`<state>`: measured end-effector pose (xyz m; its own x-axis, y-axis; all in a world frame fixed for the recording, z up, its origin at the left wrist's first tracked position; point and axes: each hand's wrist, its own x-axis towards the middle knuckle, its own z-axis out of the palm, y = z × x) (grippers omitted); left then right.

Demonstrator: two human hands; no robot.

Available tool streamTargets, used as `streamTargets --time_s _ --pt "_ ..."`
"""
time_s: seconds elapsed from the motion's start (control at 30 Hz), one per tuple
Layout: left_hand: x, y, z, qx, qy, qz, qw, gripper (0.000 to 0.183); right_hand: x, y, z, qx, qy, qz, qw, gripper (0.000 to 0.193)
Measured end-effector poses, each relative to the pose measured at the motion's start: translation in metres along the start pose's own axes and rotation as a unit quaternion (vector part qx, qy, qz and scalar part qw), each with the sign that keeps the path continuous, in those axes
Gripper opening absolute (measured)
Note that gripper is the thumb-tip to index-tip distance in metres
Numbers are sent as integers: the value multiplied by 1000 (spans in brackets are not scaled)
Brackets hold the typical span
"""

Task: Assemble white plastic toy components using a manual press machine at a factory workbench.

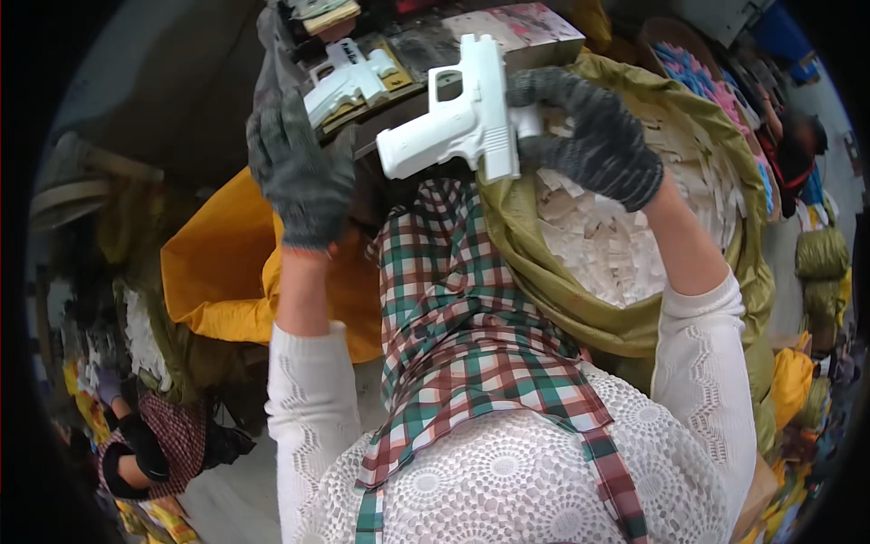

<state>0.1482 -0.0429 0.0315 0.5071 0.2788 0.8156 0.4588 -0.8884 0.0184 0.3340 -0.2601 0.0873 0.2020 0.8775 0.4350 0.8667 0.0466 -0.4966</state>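
White lace top (503, 467) nearest; right gloved hand (594, 136) grasping white pistol-shaped piece (476, 118); left gloved hand (301, 172) unclenched.

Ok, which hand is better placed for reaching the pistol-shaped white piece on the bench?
Probably the left hand: it looks empty and is nearer that white piece, while the right hand holds the white toy pistol.

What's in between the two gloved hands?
In the head view, a white pistol-shaped piece is between them, held by the right hand, with a gap before the left hand.
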Motion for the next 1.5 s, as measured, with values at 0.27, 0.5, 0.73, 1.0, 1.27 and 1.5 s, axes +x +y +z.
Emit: streamTargets --time_s 0.27,0.5,0.73,1.0,1.27,1.5 --pt "39 -30 -6 100 -216 14 971 48 23 12 12 73 24 6 997 47" --pt "-64 -60 -47 137 -134 -167 967 57 91 44 61 160 5 -85 983 34" --pt "-102 -110 -91 258 -194 -200 925 76 153 76 90 -70 -60 -179 980 42" --pt "-105 -70 -65 43 -308 -168 936 59 49 73 37 -106 -233 25 966 31" --pt "-89 -14 -35 -75 -350 -106 927 51 -86 134 100 -481 -128 11 867 52" --pt "-98 -8 -38 -255 -403 -182 860 47 -47 68 47 -183 -249 121 943 39"
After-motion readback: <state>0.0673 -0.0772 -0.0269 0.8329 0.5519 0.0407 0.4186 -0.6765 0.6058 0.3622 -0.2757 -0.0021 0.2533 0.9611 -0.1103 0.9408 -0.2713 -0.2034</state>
